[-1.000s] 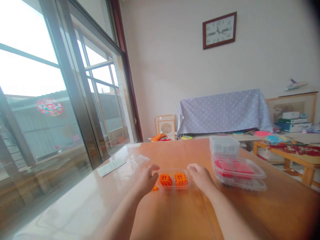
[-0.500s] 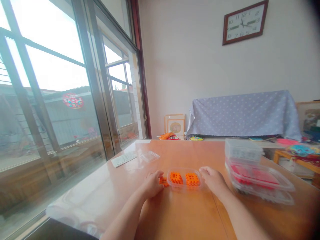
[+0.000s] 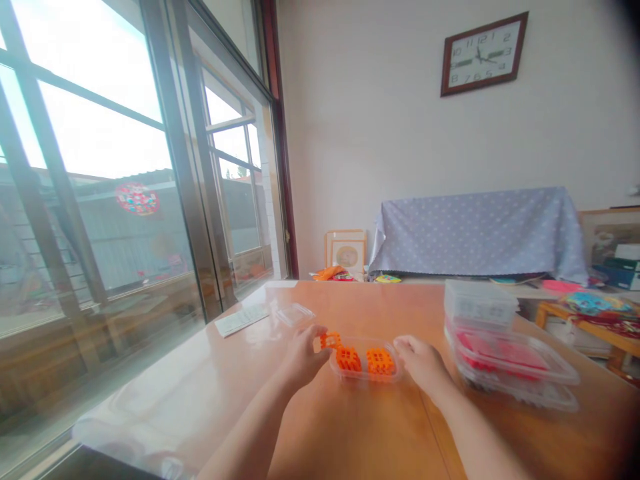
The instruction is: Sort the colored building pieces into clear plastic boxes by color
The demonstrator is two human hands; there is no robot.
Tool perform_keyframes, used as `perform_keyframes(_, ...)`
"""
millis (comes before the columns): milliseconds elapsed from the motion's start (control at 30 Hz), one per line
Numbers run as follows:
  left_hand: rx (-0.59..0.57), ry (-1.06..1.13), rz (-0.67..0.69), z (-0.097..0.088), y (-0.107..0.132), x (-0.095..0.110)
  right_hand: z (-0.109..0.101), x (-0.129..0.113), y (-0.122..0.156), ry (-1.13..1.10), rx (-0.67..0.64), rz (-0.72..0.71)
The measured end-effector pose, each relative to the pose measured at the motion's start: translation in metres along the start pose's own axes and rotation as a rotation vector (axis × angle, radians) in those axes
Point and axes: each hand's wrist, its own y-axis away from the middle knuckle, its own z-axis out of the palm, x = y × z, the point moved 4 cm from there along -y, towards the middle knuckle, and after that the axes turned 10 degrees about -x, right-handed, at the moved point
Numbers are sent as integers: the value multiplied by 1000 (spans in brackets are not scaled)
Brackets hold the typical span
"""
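A small clear plastic tray (image 3: 395, 371) lies on the wooden table (image 3: 350, 427) and holds two orange lattice blocks (image 3: 365, 360). My left hand (image 3: 303, 355) is closed on a third orange block (image 3: 331, 341), held just above the tray's left end. My right hand (image 3: 420, 361) rests curled against the tray's right end, touching its rim.
To the right, a stack of clear lidded boxes with red pieces (image 3: 505, 357) carries a smaller clear box (image 3: 477, 303) on top. A loose clear lid (image 3: 295, 314) and a paper slip (image 3: 241, 320) lie at the far left. A window runs along the table's left edge.
My left hand has lifted an orange block from the table beside the tray up to the tray's left end. The right hand has stayed on the tray.
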Motion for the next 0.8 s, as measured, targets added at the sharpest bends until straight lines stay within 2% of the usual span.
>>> perform_keyframes(167, -97, -64, -8, 22, -7, 26, 1, 3, -2, -23, -12, 22)
perform_keyframes(300, -153, -94, -64, 34, -9, 30, 0, 4, -3, -19, -14, 34)
perform_keyframes(400, -173, -92, -54, 37, -9, 29, 0, 4, -3, -13, -21, 25)
perform_keyframes(600, -81, -51, 4, 39, -7, 18, -2, -1, -1, 18, 12, 15)
perform_keyframes(800, 61, 85, -42, 47, -7, -6, -3, -6, 3, 11, 13, 20)
